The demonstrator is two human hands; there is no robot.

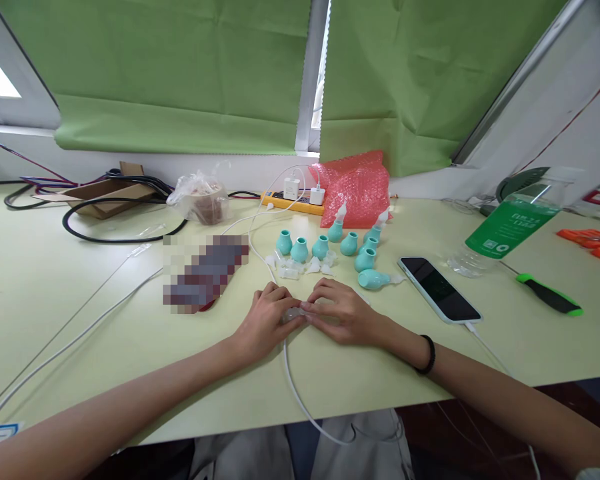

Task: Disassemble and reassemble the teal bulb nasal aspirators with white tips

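My left hand [266, 321] is closed on a small clear plastic piece [293, 313], held low over the table. The fingertips of my right hand [344, 312] pinch the other end of the same piece, so both hands meet on it. Just beyond them stand several teal rubber bulbs [299, 250] with open necks. Two of the bulbs at the back carry clear pointed tips, and one teal bulb with a tip [373, 279] lies on its side. Loose clear plastic parts [290, 268] lie in front of the bulbs.
A phone [443, 290] on a cable lies to the right, near a tilted-looking water bottle [513, 223] and a green-black handle [550, 295]. Behind are a pink bubble-wrap bag [353, 190] and a power strip [295, 203]. A white cable [293, 383] runs beneath my hands.
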